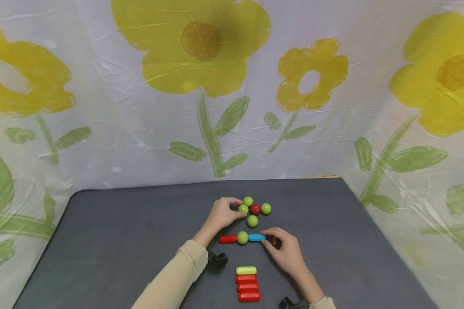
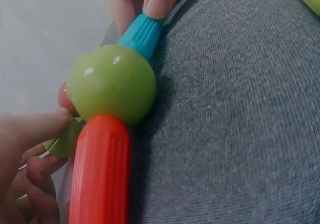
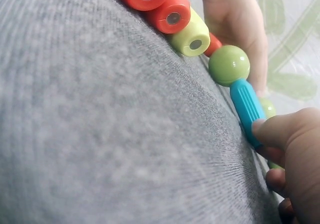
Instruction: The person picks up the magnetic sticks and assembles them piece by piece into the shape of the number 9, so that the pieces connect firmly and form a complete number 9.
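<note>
My left hand (image 1: 221, 214) is at the ball group, its thumb and fingertips pinching a green ball (image 1: 243, 209). Beside that ball lie a red ball (image 1: 255, 209) and more green balls (image 1: 266, 208). Closer to me, a red rod (image 1: 227, 239), a green ball (image 1: 242, 237) and a blue rod (image 1: 257, 237) form one straight line, end to end. My right hand (image 1: 286, 251) pinches the free end of the blue rod between thumb and fingers. The left wrist view shows the line's green ball (image 2: 112, 84) touching both rods.
Nearer my body, several red rods (image 1: 247, 287) lie side by side with a yellow-green rod (image 1: 246, 270) at the far end of the row. Grey metal discs show in their ends. The dark grey table (image 1: 139, 240) meets a flower-printed cloth (image 1: 147, 159) at the back.
</note>
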A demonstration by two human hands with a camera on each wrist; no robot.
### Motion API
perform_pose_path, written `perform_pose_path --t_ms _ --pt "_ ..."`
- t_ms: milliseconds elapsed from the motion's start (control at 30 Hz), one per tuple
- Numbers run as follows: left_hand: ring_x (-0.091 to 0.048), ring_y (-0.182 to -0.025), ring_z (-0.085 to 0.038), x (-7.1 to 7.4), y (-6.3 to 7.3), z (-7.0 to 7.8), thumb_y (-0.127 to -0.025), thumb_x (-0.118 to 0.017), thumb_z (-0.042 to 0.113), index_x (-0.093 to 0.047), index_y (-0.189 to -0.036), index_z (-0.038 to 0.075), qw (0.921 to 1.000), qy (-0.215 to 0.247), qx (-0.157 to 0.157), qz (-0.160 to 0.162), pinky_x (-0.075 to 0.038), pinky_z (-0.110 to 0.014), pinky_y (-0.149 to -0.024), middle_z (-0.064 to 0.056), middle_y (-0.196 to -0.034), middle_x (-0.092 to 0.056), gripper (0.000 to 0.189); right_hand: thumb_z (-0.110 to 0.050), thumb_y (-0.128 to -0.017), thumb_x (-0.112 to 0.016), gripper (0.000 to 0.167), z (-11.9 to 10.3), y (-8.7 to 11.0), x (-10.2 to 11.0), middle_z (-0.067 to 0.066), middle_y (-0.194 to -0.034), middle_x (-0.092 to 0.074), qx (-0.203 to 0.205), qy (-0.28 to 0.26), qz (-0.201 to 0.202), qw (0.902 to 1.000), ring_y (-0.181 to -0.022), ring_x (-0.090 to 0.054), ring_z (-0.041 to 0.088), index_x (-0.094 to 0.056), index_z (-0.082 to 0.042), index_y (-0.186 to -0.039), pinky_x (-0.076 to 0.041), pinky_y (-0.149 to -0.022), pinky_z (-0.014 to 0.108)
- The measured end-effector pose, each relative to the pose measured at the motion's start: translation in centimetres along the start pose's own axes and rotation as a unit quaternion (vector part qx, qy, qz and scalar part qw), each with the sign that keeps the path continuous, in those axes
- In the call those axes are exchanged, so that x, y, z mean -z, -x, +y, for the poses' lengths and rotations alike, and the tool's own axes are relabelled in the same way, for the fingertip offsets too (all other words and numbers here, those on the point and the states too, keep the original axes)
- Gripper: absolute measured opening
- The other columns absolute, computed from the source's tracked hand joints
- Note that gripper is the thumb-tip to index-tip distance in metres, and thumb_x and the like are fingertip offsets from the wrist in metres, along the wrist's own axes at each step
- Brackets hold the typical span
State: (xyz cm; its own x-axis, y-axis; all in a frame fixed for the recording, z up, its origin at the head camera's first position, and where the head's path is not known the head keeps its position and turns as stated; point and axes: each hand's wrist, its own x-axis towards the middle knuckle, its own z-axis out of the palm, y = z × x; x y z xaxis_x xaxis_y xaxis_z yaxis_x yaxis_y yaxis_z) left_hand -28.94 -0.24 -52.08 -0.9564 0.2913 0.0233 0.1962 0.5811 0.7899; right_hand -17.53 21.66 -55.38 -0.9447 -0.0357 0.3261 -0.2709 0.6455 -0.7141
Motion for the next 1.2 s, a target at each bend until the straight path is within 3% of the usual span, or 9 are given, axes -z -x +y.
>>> perform_pose_path --t_ms 200,567,933,1200 --pt "-0.069 -0.12 -0.031 0.2 0.4 -0.2 -0.09 -0.087 0.028 -0.08 -0.122 0.014 0.9999 0.001 -0.007 0.01 -0.053 -0.052 -0.104 -0.006 -0.118 -0.078 0.036 -0.008 -0.088 -0.088 0.021 0.1 0.0 0.1 -0.012 -0.094 -0.071 -0.01 0.008 -0.003 0.9999 -0.069 -0.052 0.004 -0.083 -0.02 -0.104 -0.043 -0.061 0.023" --pt "-0.07 -0.116 -0.028 2.6 2.5 -1.2 -0.09 -0.088 0.029 -0.081 -0.121 0.016 0.9996 0.004 -0.015 0.025 -0.053 -0.053 -0.103 -0.002 -0.114 -0.079 0.035 -0.008 -0.088 -0.088 0.021 0.1 0.0 0.1 -0.011 -0.095 -0.072 0.003 0.009 0.006 0.9999 -0.068 -0.051 0.005 -0.083 -0.021 -0.104 -0.044 -0.06 0.024" --pt "-0.07 -0.114 -0.027 3.6 4.3 -1.7 -0.089 -0.089 0.028 -0.082 -0.118 0.017 0.9995 0.002 -0.014 0.029 -0.053 -0.054 -0.104 0.001 -0.109 -0.078 0.032 -0.008 -0.088 -0.088 0.02 -0.1 0.1 -0.1 -0.012 -0.089 -0.068 0.013 0.018 0.008 0.9997 -0.066 -0.05 0.005 -0.083 -0.019 -0.104 -0.042 -0.059 0.023" --pt "-0.07 -0.116 -0.028 3.4 4.0 -1.7 -0.089 -0.088 0.028 -0.081 -0.121 0.015 0.9997 -0.011 -0.01 0.02 -0.053 -0.054 -0.103 -0.001 -0.113 -0.078 0.035 -0.008 -0.089 -0.087 0.02 -0.2 0.2 -0.1 -0.011 -0.091 -0.069 0.0 0.018 0.003 0.9998 -0.067 -0.051 0.004 -0.083 -0.02 -0.104 -0.043 -0.06 0.023"
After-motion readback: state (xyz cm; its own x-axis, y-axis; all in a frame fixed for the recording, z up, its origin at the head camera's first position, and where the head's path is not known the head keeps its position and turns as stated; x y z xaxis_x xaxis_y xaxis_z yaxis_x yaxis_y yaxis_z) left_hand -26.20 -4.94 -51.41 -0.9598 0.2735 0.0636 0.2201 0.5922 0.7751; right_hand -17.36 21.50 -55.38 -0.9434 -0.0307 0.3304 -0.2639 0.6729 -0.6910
